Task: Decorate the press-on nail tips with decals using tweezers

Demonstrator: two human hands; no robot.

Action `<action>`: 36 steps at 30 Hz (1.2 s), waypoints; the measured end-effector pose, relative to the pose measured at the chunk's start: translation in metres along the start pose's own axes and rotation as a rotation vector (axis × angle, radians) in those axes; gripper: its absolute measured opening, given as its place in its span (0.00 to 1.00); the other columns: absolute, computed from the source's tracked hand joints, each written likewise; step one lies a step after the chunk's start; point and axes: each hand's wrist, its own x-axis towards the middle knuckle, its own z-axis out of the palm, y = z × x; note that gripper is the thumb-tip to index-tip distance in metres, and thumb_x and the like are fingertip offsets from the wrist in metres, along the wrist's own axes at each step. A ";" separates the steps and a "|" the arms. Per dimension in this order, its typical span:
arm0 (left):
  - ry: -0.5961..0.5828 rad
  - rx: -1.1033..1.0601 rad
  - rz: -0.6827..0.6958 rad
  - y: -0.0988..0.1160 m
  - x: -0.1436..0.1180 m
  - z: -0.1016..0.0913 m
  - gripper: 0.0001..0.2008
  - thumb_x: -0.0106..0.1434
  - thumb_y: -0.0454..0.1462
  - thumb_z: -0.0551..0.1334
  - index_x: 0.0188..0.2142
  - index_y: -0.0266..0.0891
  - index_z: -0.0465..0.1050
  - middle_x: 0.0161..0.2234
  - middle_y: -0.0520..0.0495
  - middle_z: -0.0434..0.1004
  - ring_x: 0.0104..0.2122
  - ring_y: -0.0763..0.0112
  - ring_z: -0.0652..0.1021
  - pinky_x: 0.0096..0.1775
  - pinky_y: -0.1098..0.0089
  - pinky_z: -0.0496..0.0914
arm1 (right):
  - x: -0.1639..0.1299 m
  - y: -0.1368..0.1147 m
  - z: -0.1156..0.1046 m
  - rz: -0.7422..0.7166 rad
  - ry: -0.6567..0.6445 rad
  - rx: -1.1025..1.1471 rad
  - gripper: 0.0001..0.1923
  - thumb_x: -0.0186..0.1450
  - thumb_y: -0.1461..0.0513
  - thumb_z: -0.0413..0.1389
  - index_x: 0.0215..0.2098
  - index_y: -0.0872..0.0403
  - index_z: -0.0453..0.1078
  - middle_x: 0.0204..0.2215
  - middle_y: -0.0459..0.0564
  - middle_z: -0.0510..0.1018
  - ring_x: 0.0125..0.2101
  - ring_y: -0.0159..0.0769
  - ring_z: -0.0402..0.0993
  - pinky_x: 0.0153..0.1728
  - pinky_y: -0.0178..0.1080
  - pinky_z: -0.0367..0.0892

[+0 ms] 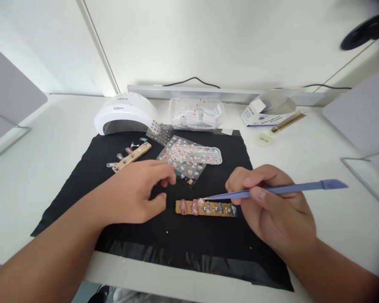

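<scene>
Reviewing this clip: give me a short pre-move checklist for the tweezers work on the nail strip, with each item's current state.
1. Right hand grips the blue tweezers: ok.
2. Tweezer tip sits over the near nail strip, at its left part: ok.
3. Something is held in the tip: cannot tell, too small.
4. Left hand steadies the strip: not ok, it rests on the black mat beside it, apart.
5. Sticker sheets lie close behind the strip: ok.
6. Second nail strip lies apart from the hands: ok.
</scene>
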 end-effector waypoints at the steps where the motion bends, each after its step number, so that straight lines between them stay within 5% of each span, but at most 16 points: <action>1: -0.080 -0.005 0.015 0.000 0.001 0.001 0.10 0.55 0.30 0.59 0.38 0.39 0.70 0.34 0.52 0.73 0.33 0.69 0.73 0.36 0.68 0.67 | -0.001 -0.003 0.001 0.008 0.000 -0.008 0.03 0.66 0.60 0.61 0.35 0.50 0.77 0.22 0.44 0.73 0.25 0.32 0.69 0.27 0.35 0.64; 5: -0.219 0.005 0.023 -0.001 0.005 0.010 0.10 0.55 0.35 0.64 0.38 0.39 0.73 0.36 0.49 0.75 0.36 0.65 0.75 0.37 0.67 0.67 | 0.001 -0.020 0.002 0.052 -0.050 -0.064 0.03 0.66 0.60 0.61 0.35 0.50 0.77 0.23 0.44 0.74 0.26 0.32 0.69 0.27 0.36 0.65; 12: -0.190 0.019 0.032 0.003 0.007 0.023 0.13 0.53 0.42 0.70 0.36 0.39 0.73 0.34 0.50 0.75 0.35 0.63 0.75 0.38 0.64 0.67 | 0.039 -0.005 0.000 0.084 -0.295 -0.091 0.04 0.65 0.60 0.61 0.35 0.50 0.78 0.21 0.43 0.72 0.24 0.31 0.70 0.27 0.36 0.64; 17: -0.139 -0.079 0.018 0.004 0.007 0.024 0.14 0.54 0.41 0.67 0.37 0.38 0.71 0.34 0.50 0.74 0.33 0.64 0.75 0.37 0.63 0.67 | 0.055 0.019 0.000 0.215 -0.287 0.067 0.03 0.62 0.61 0.63 0.32 0.53 0.78 0.19 0.43 0.73 0.21 0.30 0.69 0.23 0.34 0.60; 24: -0.164 -0.158 0.023 0.002 0.009 0.026 0.09 0.56 0.38 0.65 0.36 0.39 0.70 0.34 0.50 0.75 0.33 0.65 0.75 0.36 0.64 0.68 | 0.064 0.021 0.000 0.429 -0.325 0.142 0.05 0.59 0.60 0.65 0.30 0.54 0.76 0.19 0.42 0.74 0.18 0.28 0.68 0.19 0.32 0.56; 36: -0.133 -0.188 0.040 0.004 0.008 0.028 0.06 0.56 0.35 0.66 0.34 0.37 0.72 0.32 0.51 0.76 0.31 0.69 0.75 0.35 0.67 0.69 | 0.075 0.027 -0.001 0.439 -0.430 0.081 0.08 0.60 0.57 0.66 0.29 0.53 0.78 0.21 0.45 0.74 0.19 0.29 0.68 0.16 0.32 0.55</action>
